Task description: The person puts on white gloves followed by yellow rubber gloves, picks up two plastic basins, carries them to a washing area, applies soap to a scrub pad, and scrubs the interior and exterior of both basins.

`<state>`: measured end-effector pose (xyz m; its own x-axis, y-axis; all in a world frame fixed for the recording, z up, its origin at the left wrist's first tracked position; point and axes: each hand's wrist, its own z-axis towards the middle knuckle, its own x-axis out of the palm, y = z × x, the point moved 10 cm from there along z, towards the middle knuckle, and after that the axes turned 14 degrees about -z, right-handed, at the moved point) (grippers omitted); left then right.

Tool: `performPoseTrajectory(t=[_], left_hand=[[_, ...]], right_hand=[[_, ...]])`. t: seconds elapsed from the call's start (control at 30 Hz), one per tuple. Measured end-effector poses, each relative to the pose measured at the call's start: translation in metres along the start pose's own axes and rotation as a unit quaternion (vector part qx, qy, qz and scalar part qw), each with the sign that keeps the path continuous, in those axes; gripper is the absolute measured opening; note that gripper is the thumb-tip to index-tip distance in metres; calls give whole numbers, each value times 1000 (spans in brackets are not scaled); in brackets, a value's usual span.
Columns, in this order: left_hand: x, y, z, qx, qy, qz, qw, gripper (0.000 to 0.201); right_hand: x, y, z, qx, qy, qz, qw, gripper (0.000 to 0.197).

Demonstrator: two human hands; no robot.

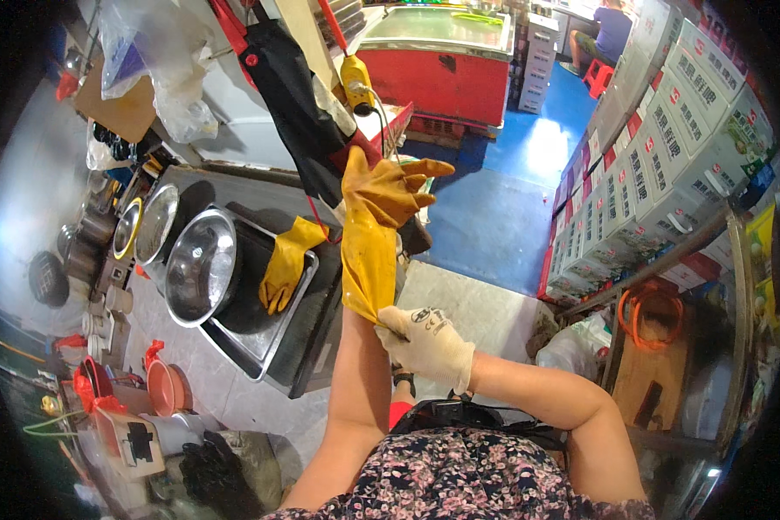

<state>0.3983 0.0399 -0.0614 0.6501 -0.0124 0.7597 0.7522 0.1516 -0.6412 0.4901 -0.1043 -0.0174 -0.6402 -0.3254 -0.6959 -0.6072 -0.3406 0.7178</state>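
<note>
My left hand (388, 192) is stretched out ahead with its fingers apart, inside a long yellow rubber glove (368, 264) that covers part of the forearm. Down at the glove's cuff, my right hand (429, 345) pinches the rubber edge; it wears a white work glove with dark print on the back. A second yellow rubber glove (288, 260) lies limp on a metal tray (250, 364) to the left. Beside it a large shiny steel bowl (201, 267) rests on the tray. Just beyond my left hand hangs a black apron-like cloth (288, 100) with red straps.
Stacked white cartons (650, 165) line the right side, above a shelf with a coiled orange hose (648, 316). A red chest freezer (438, 82) stands ahead, near a yellow power socket (356, 82). Pots and a pink basin (166, 387) crowd the left. Another person (611, 35) sits far off.
</note>
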Motion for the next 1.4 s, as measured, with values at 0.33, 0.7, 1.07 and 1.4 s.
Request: performPoseTrajectory(t=[0.33, 0.7, 1.07, 1.4], left_hand=[[-9, -7, -11, 9, -8, -31, 999, 42], [33, -4, 1, -7, 48, -26, 998, 45], [129, 7, -11, -58, 192, -44, 979, 47], [157, -5, -37, -36, 238, 70, 968, 50]], right_hand=[[9, -6, -12, -28, 29, 45, 998, 10], [-15, 3, -15, -134, 8, -74, 988, 14], [-167, -40, 21, 6, -250, 165, 954, 39], [-177, -86, 9, 101, -293, 297, 903, 19]])
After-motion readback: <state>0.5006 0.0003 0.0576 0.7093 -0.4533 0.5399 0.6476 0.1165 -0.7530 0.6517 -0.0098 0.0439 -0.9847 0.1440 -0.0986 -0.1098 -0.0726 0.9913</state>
